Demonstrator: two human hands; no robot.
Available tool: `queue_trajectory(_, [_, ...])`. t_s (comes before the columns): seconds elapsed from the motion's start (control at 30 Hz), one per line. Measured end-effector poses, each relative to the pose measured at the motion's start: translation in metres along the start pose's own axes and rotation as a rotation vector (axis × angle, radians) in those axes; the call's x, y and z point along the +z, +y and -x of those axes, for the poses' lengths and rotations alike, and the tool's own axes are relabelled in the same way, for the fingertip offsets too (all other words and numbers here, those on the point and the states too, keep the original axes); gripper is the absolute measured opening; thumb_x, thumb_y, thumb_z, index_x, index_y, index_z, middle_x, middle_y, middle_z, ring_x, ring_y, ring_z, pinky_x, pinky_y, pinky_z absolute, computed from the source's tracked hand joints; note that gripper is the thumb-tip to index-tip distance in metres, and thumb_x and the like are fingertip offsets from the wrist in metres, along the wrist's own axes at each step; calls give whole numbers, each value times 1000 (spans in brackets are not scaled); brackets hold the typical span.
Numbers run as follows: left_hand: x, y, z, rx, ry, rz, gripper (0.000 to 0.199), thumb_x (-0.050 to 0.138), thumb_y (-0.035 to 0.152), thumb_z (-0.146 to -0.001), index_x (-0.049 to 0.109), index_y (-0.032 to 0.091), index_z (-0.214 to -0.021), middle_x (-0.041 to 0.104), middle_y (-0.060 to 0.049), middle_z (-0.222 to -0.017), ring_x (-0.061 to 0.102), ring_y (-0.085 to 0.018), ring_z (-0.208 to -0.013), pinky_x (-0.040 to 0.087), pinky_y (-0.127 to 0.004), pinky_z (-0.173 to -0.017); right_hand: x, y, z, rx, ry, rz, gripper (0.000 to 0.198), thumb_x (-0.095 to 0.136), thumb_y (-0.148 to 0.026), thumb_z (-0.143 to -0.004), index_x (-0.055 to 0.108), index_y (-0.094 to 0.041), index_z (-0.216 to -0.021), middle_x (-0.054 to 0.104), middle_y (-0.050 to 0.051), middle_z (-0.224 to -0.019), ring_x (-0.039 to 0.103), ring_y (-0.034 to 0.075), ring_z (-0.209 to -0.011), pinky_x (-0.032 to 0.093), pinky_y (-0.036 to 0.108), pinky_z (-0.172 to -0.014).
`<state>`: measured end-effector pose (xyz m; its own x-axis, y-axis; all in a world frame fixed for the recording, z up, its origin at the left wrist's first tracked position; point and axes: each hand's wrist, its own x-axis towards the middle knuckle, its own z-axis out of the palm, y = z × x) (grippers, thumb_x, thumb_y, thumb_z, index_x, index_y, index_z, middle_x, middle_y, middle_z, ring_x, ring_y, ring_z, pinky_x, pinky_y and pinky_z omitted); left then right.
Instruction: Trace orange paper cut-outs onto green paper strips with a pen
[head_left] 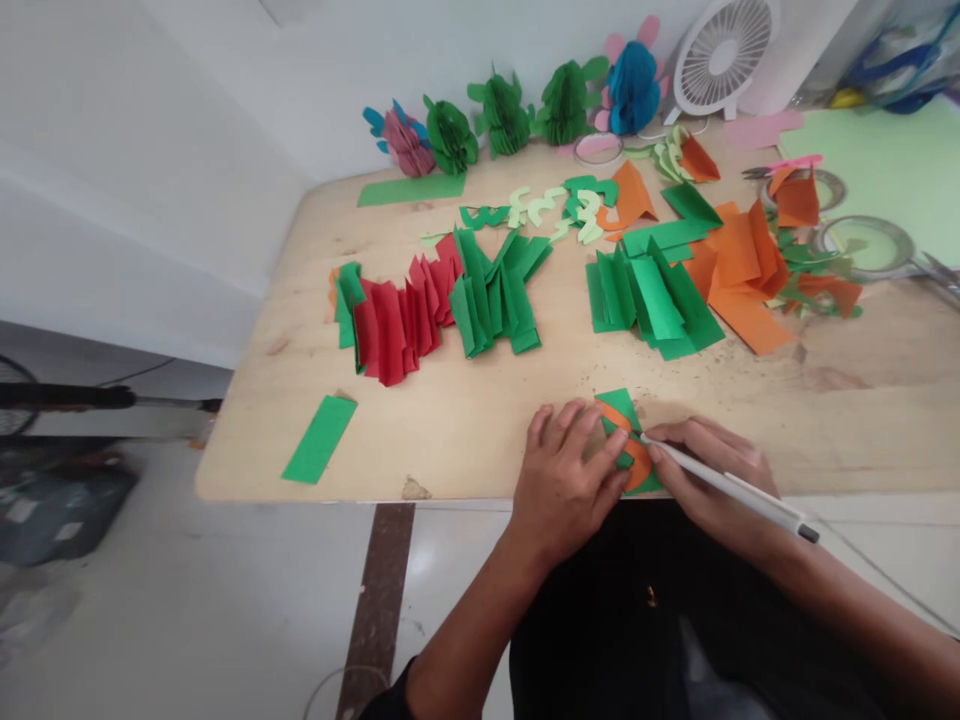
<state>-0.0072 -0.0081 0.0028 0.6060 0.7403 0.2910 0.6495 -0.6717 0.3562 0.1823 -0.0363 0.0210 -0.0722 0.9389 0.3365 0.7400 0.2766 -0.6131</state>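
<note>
Head view: wooden table (465, 430) spans the frame middle. White fan (724, 60) stands upper right. Left hand (566, 480), lower centre: palm down, fingers slightly apart, tips on the work. Right hand (712, 475) just to its right. Accordion-folded stacks across the middle: green stack (664, 300) right of centre, orange papers (735, 250) beside it, red stack (390, 330) left of centre. Loose green strip (320, 440) lower left. White pen (731, 487), lower right of centre: right thumb and fingers clamped on it, tip at the work, paper contact can't tell. Green paper (616, 400) under left fingertips, at table's near edge, orange cutout (639, 465) on top.
</note>
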Motion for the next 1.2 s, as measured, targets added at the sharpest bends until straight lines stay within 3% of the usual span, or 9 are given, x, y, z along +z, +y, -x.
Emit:
queue_trajectory(0.47, [1, 0, -1, 6, 18, 8, 31, 52, 34, -92, 62, 23, -119, 55, -12, -133, 44, -30, -129, 33, -55, -107, -6, -4, -8, 39, -63, -12, 10, 55, -22, -88, 63, -22, -81, 71, 0, -71, 67, 13, -62, 52, 25, -60])
queue_trajectory(0.7, [0, 0, -1, 5, 1, 13, 31, 52, 35, -93, 61, 22, -120, 55, -12, -133, 44, -30, -129, 32, -54, -108, -8, -1, -11, 88, -115, -73, 11, 54, -20, -87, 64, -23, -83, 73, 0, -77, 68, 13, -67, 52, 24, -61])
queue_trajectory(1.2, [0, 0, -1, 5, 13, 29, 26, 52, 36, -93, 64, 22, -112, 55, -12, -132, 45, -30, -128, 33, -53, -107, -9, -1, -1, 61, -70, -31, 8, 56, -22, -88, 63, -23, -84, 71, 0, -75, 66, 13, -65, 52, 25, -62])
